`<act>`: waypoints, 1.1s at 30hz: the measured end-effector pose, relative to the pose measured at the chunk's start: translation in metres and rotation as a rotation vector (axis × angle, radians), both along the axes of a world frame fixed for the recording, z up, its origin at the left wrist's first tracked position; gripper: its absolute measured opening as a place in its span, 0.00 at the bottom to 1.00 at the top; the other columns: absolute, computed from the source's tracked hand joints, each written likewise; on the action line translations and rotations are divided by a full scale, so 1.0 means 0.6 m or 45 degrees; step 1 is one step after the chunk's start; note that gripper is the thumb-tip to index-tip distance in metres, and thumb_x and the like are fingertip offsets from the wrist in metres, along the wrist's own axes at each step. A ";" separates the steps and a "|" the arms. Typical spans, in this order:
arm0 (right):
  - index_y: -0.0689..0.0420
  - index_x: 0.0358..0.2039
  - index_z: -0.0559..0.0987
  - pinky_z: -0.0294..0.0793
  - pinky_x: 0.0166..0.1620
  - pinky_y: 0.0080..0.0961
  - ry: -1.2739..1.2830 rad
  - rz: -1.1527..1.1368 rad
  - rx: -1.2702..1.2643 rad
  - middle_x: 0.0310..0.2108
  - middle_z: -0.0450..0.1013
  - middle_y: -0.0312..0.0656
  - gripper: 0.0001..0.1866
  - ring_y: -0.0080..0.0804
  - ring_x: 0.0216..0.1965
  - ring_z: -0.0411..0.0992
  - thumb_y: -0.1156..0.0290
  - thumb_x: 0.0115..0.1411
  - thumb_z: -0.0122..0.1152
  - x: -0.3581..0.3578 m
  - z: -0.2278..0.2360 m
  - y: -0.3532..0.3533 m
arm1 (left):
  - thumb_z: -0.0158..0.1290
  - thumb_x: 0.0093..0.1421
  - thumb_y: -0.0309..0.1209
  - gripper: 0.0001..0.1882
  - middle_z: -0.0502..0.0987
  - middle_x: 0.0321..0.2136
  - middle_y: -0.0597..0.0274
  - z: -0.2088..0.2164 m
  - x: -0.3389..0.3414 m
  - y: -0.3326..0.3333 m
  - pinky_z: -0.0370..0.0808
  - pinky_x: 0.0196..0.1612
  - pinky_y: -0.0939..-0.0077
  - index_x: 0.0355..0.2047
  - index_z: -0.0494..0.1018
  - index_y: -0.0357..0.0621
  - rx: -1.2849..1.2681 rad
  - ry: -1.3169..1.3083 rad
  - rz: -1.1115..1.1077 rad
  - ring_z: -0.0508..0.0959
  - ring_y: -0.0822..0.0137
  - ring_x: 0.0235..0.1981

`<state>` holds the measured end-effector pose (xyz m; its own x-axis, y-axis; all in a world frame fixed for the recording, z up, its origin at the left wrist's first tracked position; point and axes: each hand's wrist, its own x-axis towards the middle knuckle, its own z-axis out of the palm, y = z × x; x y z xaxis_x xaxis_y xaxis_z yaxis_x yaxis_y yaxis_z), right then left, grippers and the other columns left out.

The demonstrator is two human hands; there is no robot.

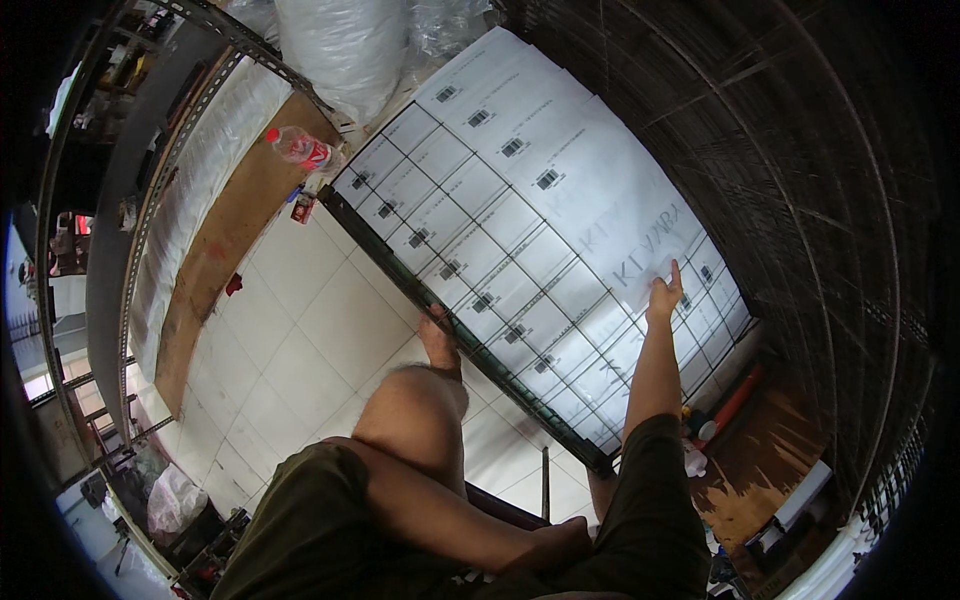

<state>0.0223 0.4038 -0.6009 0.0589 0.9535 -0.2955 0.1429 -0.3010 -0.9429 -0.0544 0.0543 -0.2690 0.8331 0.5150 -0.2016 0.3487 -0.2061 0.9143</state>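
Note:
In front of me, white sheets (500,215) printed with small dark code squares cover a slanting surface with a dark green edge (390,270). Dark lines divide much of them into a grid. My right hand (663,293) rests on the sheets toward their right side, index finger stretched out and thumb apart from it. Faint handwriting lies just left of that hand. Low in the picture my left forearm crosses over my legs, and my left hand (568,540) is in shadow near my body. Its fingers are hidden.
A clear bottle with a red cap (300,148) stands beyond the far left corner, near a white plastic sack (345,50). A long wooden board (225,240) runs along the left. Dark ribbed sheeting (800,170) rises on the right, above a peeling brown board (765,455).

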 end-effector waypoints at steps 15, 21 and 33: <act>0.48 0.68 0.52 0.55 0.63 0.32 -0.103 -0.188 0.013 0.67 0.46 0.52 0.45 0.42 0.65 0.52 0.89 0.51 0.54 0.019 -0.004 -0.023 | 0.50 0.57 0.33 0.10 0.80 0.29 0.55 0.006 -0.005 0.004 0.73 0.38 0.66 0.32 0.78 0.42 -0.060 0.042 -0.125 0.81 0.59 0.31; 0.50 0.65 0.59 0.69 0.54 0.31 -0.276 0.031 0.230 0.64 0.53 0.39 0.40 0.38 0.57 0.61 0.89 0.52 0.57 0.105 0.028 -0.183 | 0.58 0.48 0.39 0.12 0.82 0.31 0.59 0.042 -0.036 0.058 0.73 0.33 0.65 0.30 0.81 0.47 0.062 0.232 -0.437 0.81 0.61 0.36; 0.60 0.47 0.75 0.71 0.46 0.28 -1.002 -0.016 0.793 0.39 0.75 0.45 0.20 0.35 0.40 0.74 0.83 0.52 0.58 0.357 0.561 -0.517 | 0.60 0.45 0.58 0.31 0.79 0.34 0.51 0.006 -0.006 0.065 0.75 0.41 0.58 0.37 0.75 0.42 0.308 0.336 -0.456 0.78 0.50 0.38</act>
